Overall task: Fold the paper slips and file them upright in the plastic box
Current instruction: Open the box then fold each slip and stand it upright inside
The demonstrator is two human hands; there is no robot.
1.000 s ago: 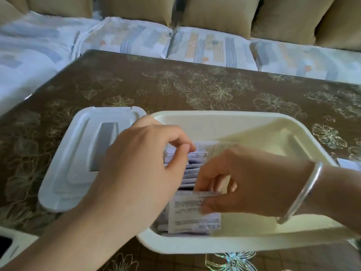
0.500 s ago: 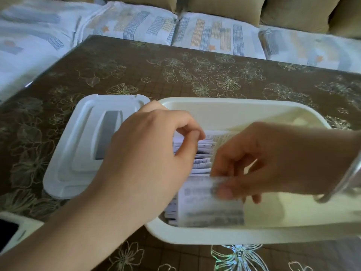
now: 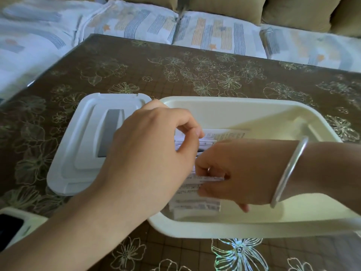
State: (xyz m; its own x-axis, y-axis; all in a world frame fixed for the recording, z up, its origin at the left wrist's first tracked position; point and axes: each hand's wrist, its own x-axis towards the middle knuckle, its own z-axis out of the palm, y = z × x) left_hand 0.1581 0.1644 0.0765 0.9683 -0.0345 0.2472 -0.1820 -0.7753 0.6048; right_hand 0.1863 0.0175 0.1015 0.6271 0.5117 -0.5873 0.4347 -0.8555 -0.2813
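brown table (image 3: 195,75) with pale flower outlines fills most of the view. beyond its far edge runs a sofa cover (image 3: 214,34) striped in blue, grey and orange, with tan cushions (image 3: 224,6) behind it.

on the near half of the table stands the cream plastic box (image 3: 224,114), open at the top, its near rim close to the table's front edge. its white lid (image 3: 88,143), with a grey panel in the middle, lies flat on the table just left of the box, touching or nearly touching the box's left rim.

the left hand (image 3: 148,157) reaches in over the box's left side. its fingers are curled, and thumb and forefinger pinch the top edges of the paper slips (image 3: 224,135) that stand on edge in a row along the left part of the box. the right hand (image 3: 238,173) comes in from the right, low inside the box, thumb and fingers gripping one printed slip (image 3: 193,182) at the near end of that row; the slip leans a little and its lower part is hidden behind the slips in front. the right part of the box shows bare floor.

a silver bangle (image 3: 289,169) circles the right wrist. a white-cased device (image 3: 13,225) with a dark screen lies at the table's near left corner. a thin ring (image 3: 208,169) shows on a right finger.
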